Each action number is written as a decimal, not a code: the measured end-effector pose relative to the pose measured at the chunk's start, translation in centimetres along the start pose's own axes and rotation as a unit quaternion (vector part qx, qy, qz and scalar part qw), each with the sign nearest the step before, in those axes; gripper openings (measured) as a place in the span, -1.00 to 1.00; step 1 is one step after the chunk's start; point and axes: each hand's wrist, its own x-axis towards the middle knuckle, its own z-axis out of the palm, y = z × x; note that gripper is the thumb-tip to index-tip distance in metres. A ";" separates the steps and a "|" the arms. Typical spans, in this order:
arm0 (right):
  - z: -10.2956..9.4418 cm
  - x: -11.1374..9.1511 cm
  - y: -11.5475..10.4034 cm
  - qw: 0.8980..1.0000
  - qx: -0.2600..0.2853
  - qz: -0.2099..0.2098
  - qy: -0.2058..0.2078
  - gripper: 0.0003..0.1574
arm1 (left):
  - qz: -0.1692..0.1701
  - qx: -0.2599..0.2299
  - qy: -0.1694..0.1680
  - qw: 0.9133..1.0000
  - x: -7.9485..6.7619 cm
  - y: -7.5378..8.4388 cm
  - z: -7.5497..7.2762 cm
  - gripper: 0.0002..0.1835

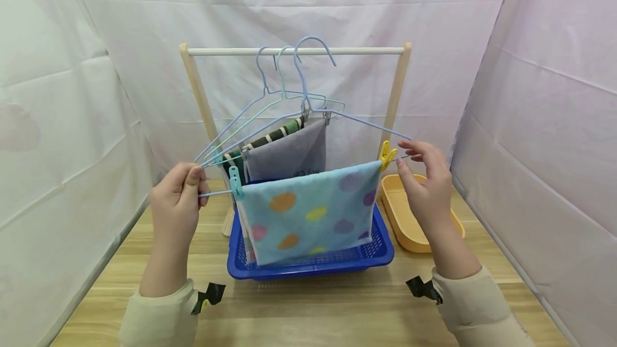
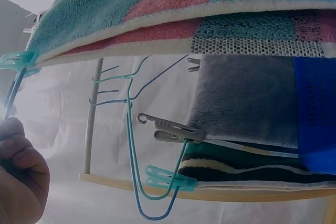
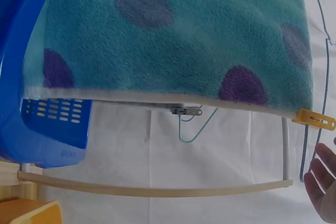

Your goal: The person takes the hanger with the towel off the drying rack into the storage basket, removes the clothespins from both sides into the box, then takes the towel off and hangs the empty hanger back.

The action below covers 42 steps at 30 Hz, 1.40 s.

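A light blue towel with coloured spots [image 1: 313, 208] hangs folded over the lower bar of a blue wire hanger [image 1: 371, 122]. It is clipped by a teal clothespin [image 1: 235, 182] at its left and a yellow clothespin [image 1: 386, 156] at its right. My left hand [image 1: 178, 197] grips the hanger's left end. At the right end, my right hand [image 1: 426, 183] has its fingers loosely spread beside the wire, thumb close to the yellow clothespin. The hanger's hook [image 1: 313, 39] appears in front of the rail; whether it touches cannot be told.
Two more hangers hook over the white rail [image 1: 356, 51] of a wooden rack, carrying a grey towel [image 1: 294, 151] and a green striped towel [image 2: 241, 163]. Behind and below the spotted towel sits a blue basket [image 1: 383, 253]. A yellow tray [image 1: 412, 218] lies to the right.
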 end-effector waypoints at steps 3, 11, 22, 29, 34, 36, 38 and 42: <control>-0.1 0.0 0.2 1.000 -0.006 0.004 -0.027 -0.61 | 0.002 0.008 -0.009 1.000 -0.2 0.0 0.1 -0.73; -0.4 -0.3 0.8 0.997 -0.017 -0.020 -0.077 -0.62 | 0.028 0.022 -0.026 0.999 -0.5 -0.4 0.1 -0.74; -1.2 -0.3 0.7 0.990 0.025 0.036 -0.137 -0.55 | 0.035 0.019 -0.026 0.999 -0.5 -0.8 0.1 -0.73; -1.9 0.3 1.0 0.981 0.037 0.018 -0.187 -0.44 | 0.025 0.028 -0.023 0.999 -0.5 -0.5 0.0 -0.74; -2.3 0.4 1.0 0.974 0.035 0.036 -0.219 -0.56 | 0.027 0.024 -0.024 0.999 -0.5 -0.4 0.0 -0.73; -2.5 0.5 1.0 0.971 0.038 0.044 -0.232 -0.60 | 0.028 0.029 -0.024 0.999 -0.5 -0.5 0.0 -0.73; -2.6 0.6 1.0 0.968 0.043 0.049 -0.243 -0.62 | 0.028 0.033 -0.023 0.999 -0.5 -0.5 -0.1 -0.75; -2.9 0.7 1.2 0.965 0.048 0.048 -0.252 -0.61 | 0.030 0.041 -0.025 0.998 -0.4 -0.3 -0.1 -0.75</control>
